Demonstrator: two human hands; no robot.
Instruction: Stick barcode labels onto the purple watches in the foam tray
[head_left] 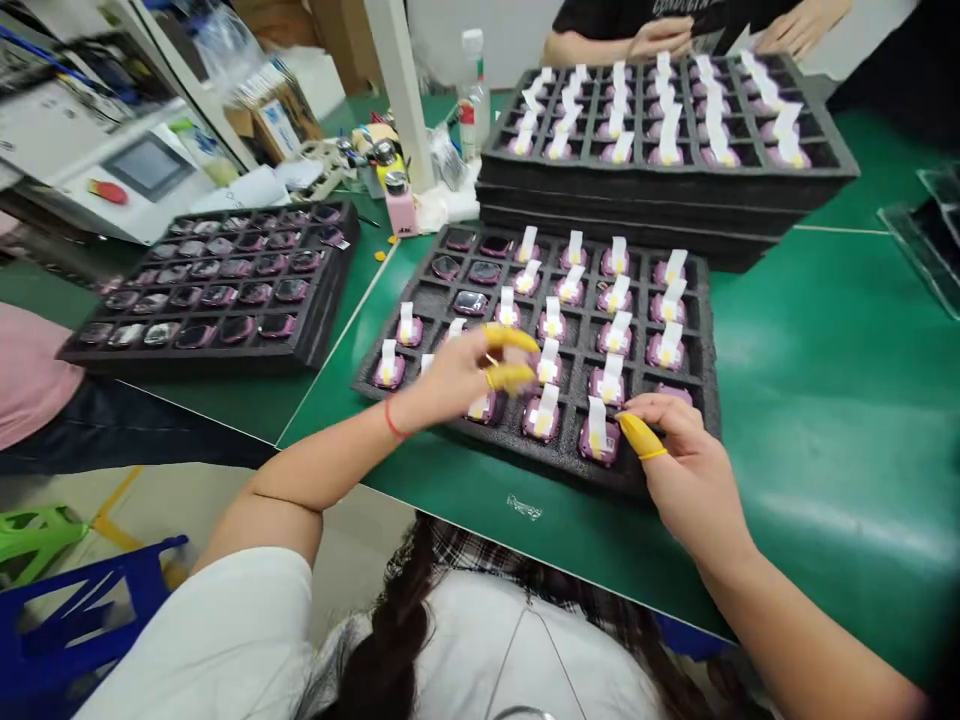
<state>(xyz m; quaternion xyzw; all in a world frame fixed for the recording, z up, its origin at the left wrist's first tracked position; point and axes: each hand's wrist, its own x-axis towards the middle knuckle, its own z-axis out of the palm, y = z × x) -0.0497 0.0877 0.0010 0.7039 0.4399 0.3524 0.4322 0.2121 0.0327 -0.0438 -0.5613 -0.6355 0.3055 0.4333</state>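
A black foam tray (pixel 709 370) lies before me on the green table, divided into cells. Many cells hold a purple watch case (pixel 541 416) with a white paper tab standing up from it; a few at the far left show a dark screen (pixel 470 302) instead. My left hand (pixel 469 375), with yellow finger cots on thumb and index finger, hovers over the tray, fingers apart and empty. At the near right corner, my right hand (pixel 686 460) has thumb and index fingertips together beside a tabbed watch case (pixel 599 440). Whatever they may pinch is hidden.
Stacked foam trays (pixel 630 205) with more tabbed cases stand behind. Another foam tray (pixel 300 340) of watches is at left. A pink bottle (pixel 400 205) and a clear bottle (pixel 472 95) stand near a white post (pixel 401 90). A co-worker's hands (pixel 664 38) are across the table.
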